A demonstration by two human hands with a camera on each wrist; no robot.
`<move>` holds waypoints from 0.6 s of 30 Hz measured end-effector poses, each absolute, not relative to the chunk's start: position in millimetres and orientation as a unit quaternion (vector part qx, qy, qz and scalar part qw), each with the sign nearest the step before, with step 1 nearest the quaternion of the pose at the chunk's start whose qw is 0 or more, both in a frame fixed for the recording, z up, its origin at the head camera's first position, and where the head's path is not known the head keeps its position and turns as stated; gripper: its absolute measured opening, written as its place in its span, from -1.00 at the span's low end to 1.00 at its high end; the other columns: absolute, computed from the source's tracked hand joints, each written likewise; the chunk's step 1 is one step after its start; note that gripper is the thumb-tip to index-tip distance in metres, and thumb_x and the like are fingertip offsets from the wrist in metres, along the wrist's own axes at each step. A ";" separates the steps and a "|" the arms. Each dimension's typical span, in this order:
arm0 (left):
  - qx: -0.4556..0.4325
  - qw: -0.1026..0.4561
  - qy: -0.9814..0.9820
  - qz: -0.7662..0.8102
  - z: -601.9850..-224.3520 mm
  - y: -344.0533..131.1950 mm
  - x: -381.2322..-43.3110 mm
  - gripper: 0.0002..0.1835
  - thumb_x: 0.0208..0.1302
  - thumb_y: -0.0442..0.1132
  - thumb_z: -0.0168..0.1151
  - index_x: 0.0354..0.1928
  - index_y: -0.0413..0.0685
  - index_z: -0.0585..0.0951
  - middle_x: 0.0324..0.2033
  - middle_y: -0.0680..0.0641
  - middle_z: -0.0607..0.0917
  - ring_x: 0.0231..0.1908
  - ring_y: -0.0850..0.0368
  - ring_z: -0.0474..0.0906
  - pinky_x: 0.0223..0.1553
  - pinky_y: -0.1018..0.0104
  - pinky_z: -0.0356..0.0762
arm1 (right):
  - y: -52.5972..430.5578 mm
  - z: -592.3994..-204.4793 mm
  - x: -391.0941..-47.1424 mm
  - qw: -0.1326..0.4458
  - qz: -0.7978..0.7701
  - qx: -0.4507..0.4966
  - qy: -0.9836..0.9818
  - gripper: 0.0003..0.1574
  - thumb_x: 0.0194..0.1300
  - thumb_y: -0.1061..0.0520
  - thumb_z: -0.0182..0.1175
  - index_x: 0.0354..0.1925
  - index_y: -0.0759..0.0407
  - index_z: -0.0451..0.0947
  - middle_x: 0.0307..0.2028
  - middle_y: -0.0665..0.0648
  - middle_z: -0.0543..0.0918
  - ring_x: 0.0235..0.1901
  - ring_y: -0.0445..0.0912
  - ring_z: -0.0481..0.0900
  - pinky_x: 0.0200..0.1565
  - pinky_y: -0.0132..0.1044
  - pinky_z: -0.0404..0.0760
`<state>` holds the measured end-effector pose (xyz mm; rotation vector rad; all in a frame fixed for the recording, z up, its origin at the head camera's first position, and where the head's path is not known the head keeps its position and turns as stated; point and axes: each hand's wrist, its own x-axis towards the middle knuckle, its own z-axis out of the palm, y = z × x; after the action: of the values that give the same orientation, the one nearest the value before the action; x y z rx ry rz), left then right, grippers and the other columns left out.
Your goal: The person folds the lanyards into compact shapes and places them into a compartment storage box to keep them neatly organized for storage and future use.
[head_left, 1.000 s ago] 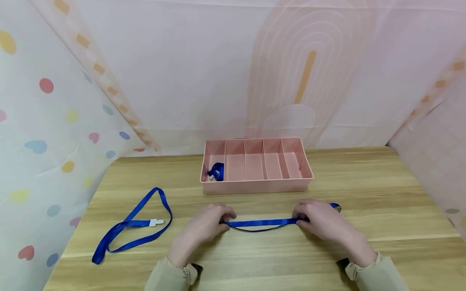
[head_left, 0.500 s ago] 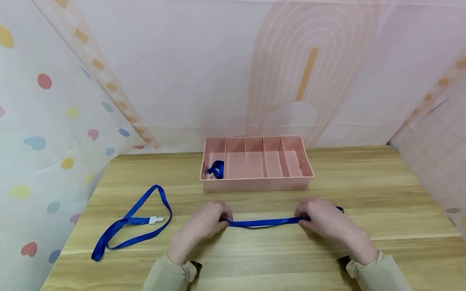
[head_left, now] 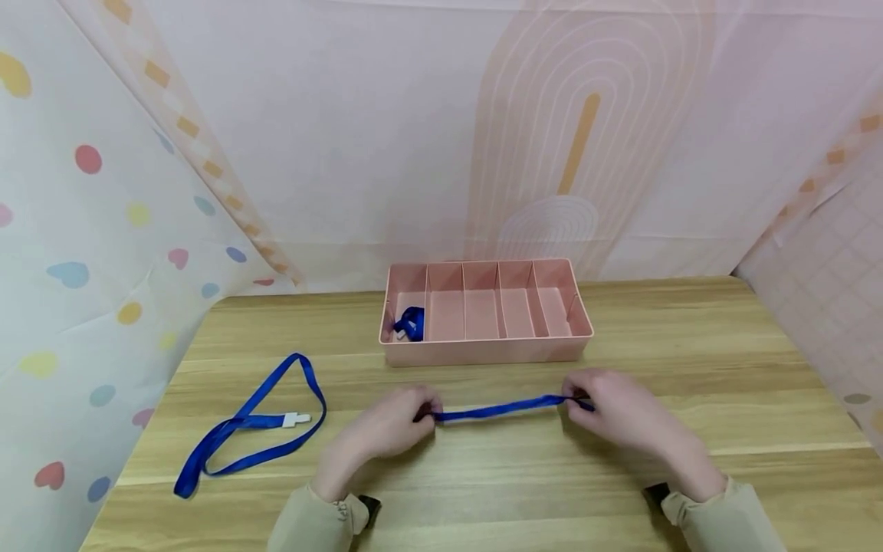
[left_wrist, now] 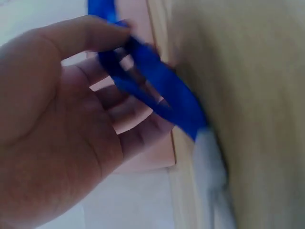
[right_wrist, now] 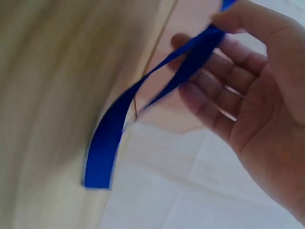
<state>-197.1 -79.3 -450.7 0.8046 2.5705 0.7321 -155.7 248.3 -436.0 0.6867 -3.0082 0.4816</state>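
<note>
A blue lanyard (head_left: 497, 410) stretches between both hands just above the table, its strands drawn close together. My left hand (head_left: 396, 420) pinches it near one end. In the left wrist view the lanyard's white clip (left_wrist: 209, 162) hangs below that pinch, blurred. My right hand (head_left: 617, 406) pinches the other side, slightly higher than the left. A folded loop end (right_wrist: 100, 167) dangles beneath the right fingers in the right wrist view. To the left lies a second blue lanyard (head_left: 255, 460), spread in a loose loop with its white clip (head_left: 297, 419) inside the loop.
Behind the hands stands a pink divided box (head_left: 486, 353) with several compartments in a row. Its leftmost compartment holds a bundled blue lanyard (head_left: 413, 323). The wooden table (head_left: 483, 498) ends at a patterned cloth backdrop (head_left: 366, 153).
The right hand has risen a little, and the lanyard now slopes up toward it. Its two strands, earlier slightly apart, have come together. The left hand has barely moved.
</note>
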 end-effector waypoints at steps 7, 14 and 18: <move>0.260 0.191 0.876 0.358 -440.0 -85.9 -199.6 -0.81 0.39 -0.17 0.03 -0.02 0.09 0.54 -0.27 0.05 0.65 -0.40 0.26 0.43 -0.35 0.42 0.41 | 257.3 -427.0 -156.5 0.053 0.178 0.191 -0.964 -0.77 0.24 0.19 0.15 -0.10 0.03 0.51 -0.35 -0.09 0.62 -0.40 -0.29 0.44 -0.32 -0.38 0.47; 0.262 0.188 0.858 0.400 -434.3 -87.6 -200.7 -0.75 0.31 0.04 0.16 -0.05 0.18 0.60 -0.41 0.10 0.56 -0.51 0.28 0.35 -0.50 0.45 0.33 | 267.3 -419.5 -154.3 0.066 0.177 0.212 -0.959 -0.81 0.27 0.20 0.16 -0.13 0.08 0.58 -0.35 -0.08 0.56 -0.34 -0.25 0.41 -0.28 -0.35 0.47; 0.259 0.178 0.858 0.407 -432.8 -88.6 -200.9 -0.78 0.31 0.07 0.16 -0.17 0.17 0.62 -0.53 0.11 0.47 -0.55 0.31 0.31 -0.53 0.48 0.29 | 272.2 -414.0 -150.9 0.046 0.205 0.206 -0.956 -0.86 0.26 -0.04 0.25 -0.20 -0.11 0.55 -0.33 -0.19 0.57 -0.28 -0.30 0.49 -0.21 -0.33 0.57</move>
<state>-200.9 -88.6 -432.8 0.7326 2.4268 1.1515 -150.9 272.2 -414.0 0.6300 -2.9175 0.6269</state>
